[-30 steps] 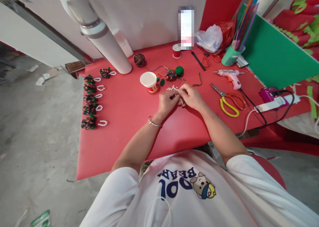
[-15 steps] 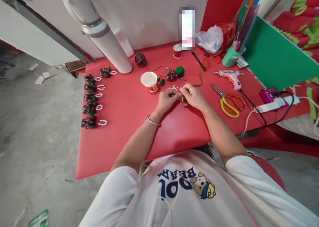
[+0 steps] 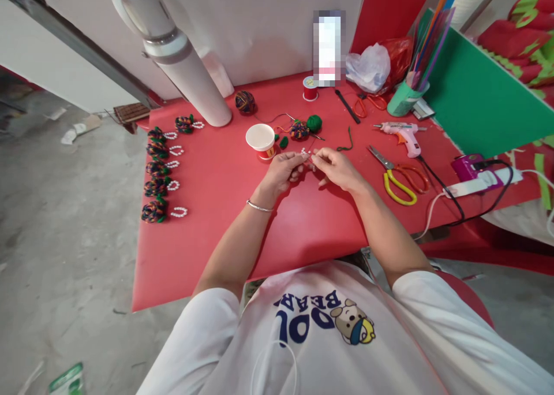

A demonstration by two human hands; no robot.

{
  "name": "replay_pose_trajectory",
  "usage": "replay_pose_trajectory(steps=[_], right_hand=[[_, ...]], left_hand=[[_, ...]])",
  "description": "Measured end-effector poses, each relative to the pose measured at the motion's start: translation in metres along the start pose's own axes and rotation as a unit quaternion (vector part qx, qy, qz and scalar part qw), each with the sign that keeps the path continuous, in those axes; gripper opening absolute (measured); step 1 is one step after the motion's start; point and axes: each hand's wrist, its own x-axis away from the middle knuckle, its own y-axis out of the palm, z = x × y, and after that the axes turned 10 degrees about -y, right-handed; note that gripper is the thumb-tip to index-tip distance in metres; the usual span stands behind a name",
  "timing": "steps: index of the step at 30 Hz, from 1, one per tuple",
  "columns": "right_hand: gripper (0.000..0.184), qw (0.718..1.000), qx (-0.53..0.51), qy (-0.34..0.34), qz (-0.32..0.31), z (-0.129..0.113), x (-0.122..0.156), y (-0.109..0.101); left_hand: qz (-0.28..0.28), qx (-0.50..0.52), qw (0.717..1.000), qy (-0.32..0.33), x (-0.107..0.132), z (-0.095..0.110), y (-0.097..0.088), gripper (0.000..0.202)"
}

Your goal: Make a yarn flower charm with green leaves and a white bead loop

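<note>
Over the red table my left hand, with a silver bangle at the wrist, is closed in a pinch; what lies between its fingertips is too small to make out. Close beside it, my right hand pinches a short beaded string, whose white beads hang below the fingertips. The two hands' fingertips nearly meet. Just beyond them lie loose white beads. Behind these are a multicoloured yarn bundle, a green yarn ball and a paper tub with a white top.
Yarn bundles with white bead loops line the table's left side. Scissors, a pink glue gun and a power strip lie right. A white flask, thread spool and phone stand at the back.
My left hand has shifted slightly left and turned, opening a small gap from my right hand. The right hand keeps its pinch, almost in place. The view has shifted slightly.
</note>
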Motion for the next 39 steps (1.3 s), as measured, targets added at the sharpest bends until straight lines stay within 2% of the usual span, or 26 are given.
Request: replay_pose_trajectory(steps=[5,8,12,15,24,29,34,39], right_hand=[[0.044,0.999,-0.032,0.033,0.001,-0.006,0.001,-0.001],[0.039,0.996,-0.057,0.061,-0.015,-0.008,0.001,-0.002],[0.036,0.996,-0.058,0.071,-0.020,-0.007,0.002,-0.002],[0.036,0.996,-0.054,0.065,-0.019,-0.006,0.002,0.000],[0.037,0.999,0.004,0.029,-0.015,-0.007,0.004,0.000],[0.034,0.999,0.017,0.032,-0.012,-0.008,0.004,0.001],[0.031,0.999,0.005,0.052,-0.017,-0.007,0.003,0.001],[0.030,0.998,0.034,0.049,-0.007,-0.007,0.002,0.003]], left_hand=[[0.027,0.010,0.998,0.051,-0.003,-0.006,0.002,0.039],[0.012,0.003,0.996,0.091,-0.004,-0.010,0.001,0.042],[-0.037,-0.010,0.997,0.063,-0.003,-0.010,-0.003,0.048],[-0.052,-0.010,0.997,0.048,-0.002,-0.009,-0.006,0.049],[-0.069,-0.023,0.993,0.090,-0.011,-0.022,-0.003,0.046],[-0.035,-0.058,0.986,0.150,-0.014,-0.029,-0.001,0.043],[-0.005,-0.091,0.980,0.179,-0.016,-0.031,-0.003,0.040],[0.063,-0.190,0.942,0.267,-0.016,-0.032,-0.002,0.020]])
